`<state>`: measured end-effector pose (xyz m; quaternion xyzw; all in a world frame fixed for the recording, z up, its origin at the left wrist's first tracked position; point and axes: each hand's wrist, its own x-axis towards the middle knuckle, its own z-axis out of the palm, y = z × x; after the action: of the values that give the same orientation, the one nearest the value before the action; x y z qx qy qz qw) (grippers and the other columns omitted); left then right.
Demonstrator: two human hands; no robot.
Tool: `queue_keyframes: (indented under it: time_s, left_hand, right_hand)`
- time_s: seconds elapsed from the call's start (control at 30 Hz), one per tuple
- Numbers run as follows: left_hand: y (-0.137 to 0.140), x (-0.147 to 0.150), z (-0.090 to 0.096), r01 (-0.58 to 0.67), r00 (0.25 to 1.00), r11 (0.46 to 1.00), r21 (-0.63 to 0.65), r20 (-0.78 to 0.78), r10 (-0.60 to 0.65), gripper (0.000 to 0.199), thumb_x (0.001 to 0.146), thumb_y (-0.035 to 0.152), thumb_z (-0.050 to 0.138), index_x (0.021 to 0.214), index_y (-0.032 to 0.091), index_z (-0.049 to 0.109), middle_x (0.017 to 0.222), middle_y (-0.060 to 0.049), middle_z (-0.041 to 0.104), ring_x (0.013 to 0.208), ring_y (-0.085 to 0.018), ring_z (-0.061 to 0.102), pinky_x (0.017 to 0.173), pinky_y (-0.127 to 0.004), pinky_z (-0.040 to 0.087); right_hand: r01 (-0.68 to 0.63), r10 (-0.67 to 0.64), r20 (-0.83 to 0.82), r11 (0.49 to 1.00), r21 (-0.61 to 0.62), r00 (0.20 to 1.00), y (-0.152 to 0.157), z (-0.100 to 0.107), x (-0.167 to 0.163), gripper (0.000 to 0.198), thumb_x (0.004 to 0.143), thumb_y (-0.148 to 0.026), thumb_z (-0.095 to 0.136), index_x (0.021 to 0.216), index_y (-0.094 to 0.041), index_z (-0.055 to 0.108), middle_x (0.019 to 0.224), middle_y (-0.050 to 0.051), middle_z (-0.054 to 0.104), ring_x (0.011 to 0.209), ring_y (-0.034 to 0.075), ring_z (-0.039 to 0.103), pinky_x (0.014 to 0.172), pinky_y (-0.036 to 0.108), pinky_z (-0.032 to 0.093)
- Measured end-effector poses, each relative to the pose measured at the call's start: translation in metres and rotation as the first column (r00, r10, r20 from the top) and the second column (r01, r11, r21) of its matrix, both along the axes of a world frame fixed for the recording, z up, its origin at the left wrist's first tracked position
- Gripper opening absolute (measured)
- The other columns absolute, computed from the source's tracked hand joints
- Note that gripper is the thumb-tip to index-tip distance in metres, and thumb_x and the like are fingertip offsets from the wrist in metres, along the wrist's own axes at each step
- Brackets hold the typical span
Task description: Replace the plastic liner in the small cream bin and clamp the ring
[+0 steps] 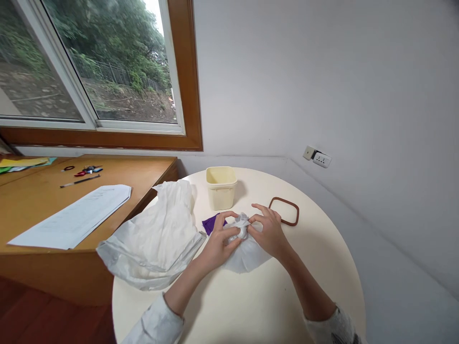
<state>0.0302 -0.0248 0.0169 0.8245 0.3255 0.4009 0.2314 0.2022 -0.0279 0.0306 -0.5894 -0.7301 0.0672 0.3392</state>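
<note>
A small white plastic bag [245,258] lies on the round table, its gathered top twisted into a knot. My left hand [223,241] pinches the knot from the left, thumb and fingers closed on the plastic. From the right, my right hand [266,231] grips the same knot between thumb and forefinger, with other fingers raised. What is inside the bag cannot be made out. Just behind my left hand lies a folded purple cloth or bag [209,224], partly covered by the fingers. A larger, crumpled white plastic bag [158,234] spreads out on the left.
A cream plastic bin [221,195] stands at the back of the round white table [322,272]. Near it lies a brown rounded frame [294,220]. On the wooden desk [143,165] at left are papers [79,215], a pen [79,181] and small items. A wall socket [322,159] is behind.
</note>
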Motion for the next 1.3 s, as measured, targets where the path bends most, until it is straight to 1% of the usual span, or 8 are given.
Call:
queue_keyframes:
  time_s: [0.33,0.5,0.6,0.77,0.9,0.97,1.1,1.3]
  left_hand:
    - [0.000,-0.002,0.001,0.147,0.989,0.985,-0.086,0.014,-0.146,0.014,0.084,0.020,0.050,0.078,0.019,0.062,0.131,-0.008,0.034,0.124,-0.023,0.030,0.100,-0.035,0.031]
    - [0.001,0.004,-0.004,-0.014,0.998,0.994,-0.110,0.054,0.020,0.012,0.076,0.029,0.062,0.071,0.018,0.060,0.126,-0.010,0.039,0.118,-0.025,0.036,0.097,-0.040,0.035]
    - [0.005,0.005,-0.010,-0.130,0.989,0.988,-0.080,0.061,0.136,0.018,0.072,0.032,0.065,0.065,0.017,0.059,0.123,-0.010,0.041,0.116,-0.027,0.037,0.096,-0.044,0.034]
    - [0.008,0.002,-0.012,-0.069,0.991,0.991,-0.116,0.106,0.081,0.020,0.076,0.031,0.061,0.062,0.017,0.060,0.124,-0.009,0.040,0.115,-0.024,0.039,0.099,-0.043,0.032]
    - [0.004,0.000,-0.006,0.040,0.985,0.986,-0.160,0.170,-0.012,0.023,0.079,0.031,0.058,0.061,0.017,0.061,0.124,-0.008,0.040,0.117,-0.023,0.038,0.102,-0.040,0.030]
    - [0.002,0.000,-0.004,0.082,0.980,0.981,-0.174,0.195,-0.047,0.021,0.080,0.030,0.056,0.064,0.017,0.062,0.124,-0.009,0.040,0.117,-0.022,0.038,0.103,-0.039,0.030]
    - [0.000,0.000,-0.003,0.128,0.974,0.974,-0.189,0.210,-0.087,0.023,0.082,0.029,0.054,0.063,0.016,0.060,0.123,-0.009,0.042,0.117,-0.022,0.039,0.102,-0.037,0.031]
    - [0.001,0.001,-0.004,0.123,0.971,0.979,-0.165,0.221,-0.085,0.027,0.082,0.031,0.054,0.059,0.016,0.056,0.122,-0.009,0.043,0.117,-0.022,0.039,0.105,-0.038,0.029]
  right_hand:
    - [-0.078,0.076,-0.090,0.997,-0.019,0.993,0.003,-0.001,-0.002,0.026,0.074,-0.018,0.048,0.092,-0.027,0.065,0.124,0.005,0.050,0.116,0.022,0.043,0.098,0.044,0.023]
    - [-0.105,0.103,-0.111,0.994,-0.009,0.989,0.002,-0.001,-0.006,0.021,0.071,-0.012,0.045,0.076,-0.022,0.064,0.119,0.004,0.054,0.113,0.020,0.045,0.100,0.043,0.018]
    - [-0.126,0.109,-0.178,0.988,-0.086,0.978,0.002,0.001,-0.008,0.017,0.070,-0.014,0.045,0.064,-0.021,0.060,0.116,0.004,0.056,0.112,0.020,0.045,0.100,0.043,0.019]
    - [-0.324,0.153,-0.464,0.892,-0.315,0.872,0.007,0.002,-0.005,0.023,0.069,-0.016,0.042,0.054,-0.019,0.058,0.117,0.005,0.057,0.110,0.020,0.049,0.093,0.037,0.032]
    - [-0.505,0.119,-0.694,0.773,-0.384,0.710,0.010,0.001,-0.003,0.021,0.067,-0.017,0.042,0.054,-0.016,0.058,0.118,0.005,0.056,0.102,0.021,0.053,0.084,0.032,0.039]
    - [-0.543,0.096,-0.741,0.744,-0.390,0.664,0.011,0.000,-0.004,0.020,0.065,-0.016,0.043,0.058,-0.015,0.061,0.117,0.005,0.057,0.101,0.021,0.053,0.082,0.032,0.039]
    - [-0.487,0.088,-0.713,0.787,-0.377,0.695,0.014,-0.006,-0.008,0.020,0.064,-0.014,0.042,0.057,-0.016,0.061,0.112,0.005,0.060,0.101,0.021,0.053,0.083,0.030,0.038]
    - [-0.271,0.122,-0.463,0.924,-0.270,0.878,0.010,-0.009,-0.012,0.023,0.072,-0.020,0.041,0.062,-0.019,0.061,0.110,0.004,0.060,0.106,0.019,0.051,0.090,0.032,0.035]
